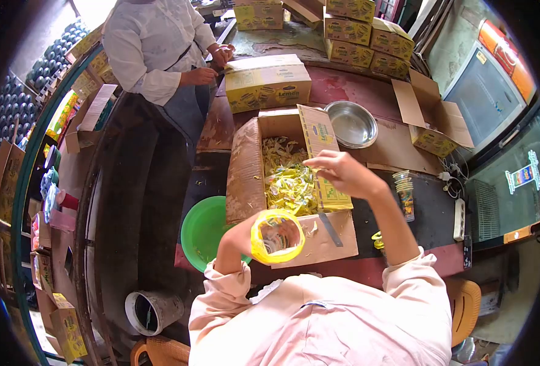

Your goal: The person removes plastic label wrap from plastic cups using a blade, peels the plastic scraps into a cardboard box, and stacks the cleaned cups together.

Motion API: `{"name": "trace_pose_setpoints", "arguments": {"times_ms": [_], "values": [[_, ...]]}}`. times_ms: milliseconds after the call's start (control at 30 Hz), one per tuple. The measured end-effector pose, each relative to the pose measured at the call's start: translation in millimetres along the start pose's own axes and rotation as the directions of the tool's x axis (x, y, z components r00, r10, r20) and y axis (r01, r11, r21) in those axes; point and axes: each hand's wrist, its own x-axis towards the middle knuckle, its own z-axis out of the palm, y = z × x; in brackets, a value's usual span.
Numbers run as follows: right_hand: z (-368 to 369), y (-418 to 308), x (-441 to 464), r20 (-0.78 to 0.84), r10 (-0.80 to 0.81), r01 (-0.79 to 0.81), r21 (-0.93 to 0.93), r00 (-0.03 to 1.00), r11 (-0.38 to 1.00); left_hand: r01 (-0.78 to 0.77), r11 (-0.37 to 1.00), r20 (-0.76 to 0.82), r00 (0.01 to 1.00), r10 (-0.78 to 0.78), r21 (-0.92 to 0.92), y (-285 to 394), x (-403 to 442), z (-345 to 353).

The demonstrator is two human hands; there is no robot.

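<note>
My left hand (240, 238) is closed around a clear jar with a yellow rim (278, 236), held over the near edge of the carton, its mouth facing up. Inside it something clear or pale shows, hard to make out. Above the right side of the open carton (243, 174), my right hand (342, 173) has its fingers apart and bent, with nothing visible in them. Yellow wrapped pieces (290, 190) fill the near part of the carton, and paler ones lie behind them. One printed flap (320, 137) stands beside my right fingers.
A green basin (204, 230) is at the left, a steel bowl (351, 124) behind right. Stacked cups (405, 198) and a power strip (459, 219) lie right. Across the table a person (154, 55) stands by a closed carton (268, 85). A white bucket (154, 312) is lower left.
</note>
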Motion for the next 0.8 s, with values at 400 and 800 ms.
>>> {"name": "trace_pose_setpoints", "arguments": {"times_ms": [400,800], "values": [[50.5,13.6,6.2,-0.395,-0.076,0.074,-0.021,0.915,0.997,-0.153,0.747,-0.363,0.8,0.478,0.647,-9.9,16.0,1.8],[59.2,-64.9,-5.4,-0.344,0.234,-0.223,0.073,0.909,0.972,0.252,0.072,-0.211,0.582,0.786,0.965,-21.8,36.7,12.1]]}}
